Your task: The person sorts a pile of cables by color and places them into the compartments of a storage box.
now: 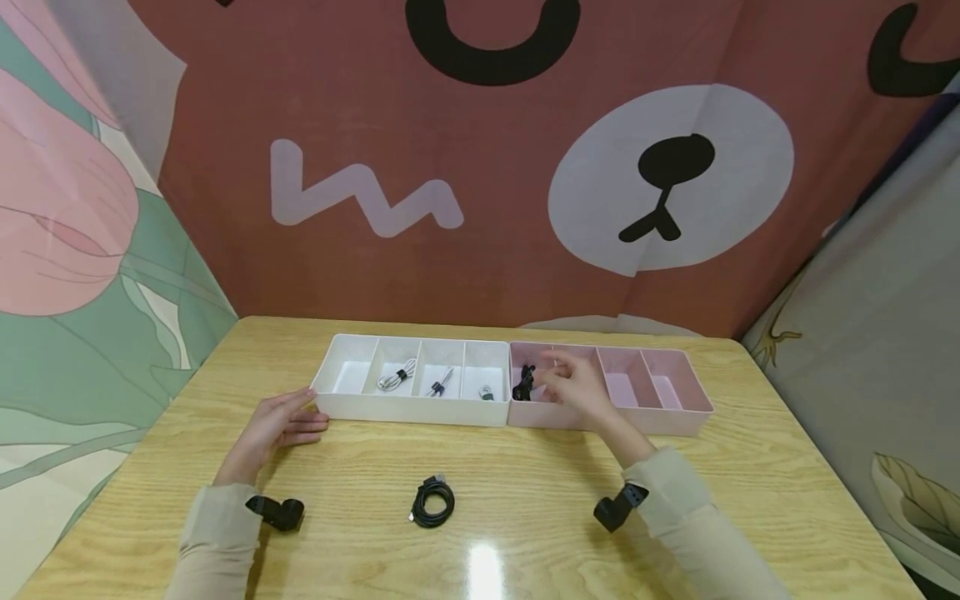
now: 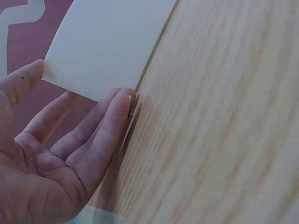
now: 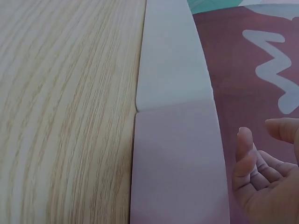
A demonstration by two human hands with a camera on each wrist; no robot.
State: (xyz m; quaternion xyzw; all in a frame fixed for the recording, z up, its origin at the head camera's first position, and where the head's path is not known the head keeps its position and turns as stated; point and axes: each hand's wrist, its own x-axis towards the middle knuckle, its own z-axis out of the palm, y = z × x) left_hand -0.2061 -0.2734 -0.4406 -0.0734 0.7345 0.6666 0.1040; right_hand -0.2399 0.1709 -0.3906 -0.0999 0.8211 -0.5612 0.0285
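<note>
My left hand (image 1: 277, 427) touches the left end of a white divided box (image 1: 412, 410), thumb at the rim and the other fingers along its end wall, as the left wrist view shows. Over a pink divided box (image 1: 630, 419) hovers my right hand (image 1: 576, 385), fingers loosely bent and nothing between thumb and fingertips (image 3: 245, 137). A bundled black cable (image 1: 524, 383) lies in the pink box's leftmost compartment, just left of that hand. On the table in front rests a coiled black cable (image 1: 432, 502).
The two boxes stand end to end near the back of the wooden table (image 1: 337, 533). Inside the white one are a tied white cable (image 1: 397, 376), a small tied cable (image 1: 441, 382) and a small pale item (image 1: 486, 392). A printed bear curtain (image 1: 495, 275) hangs behind.
</note>
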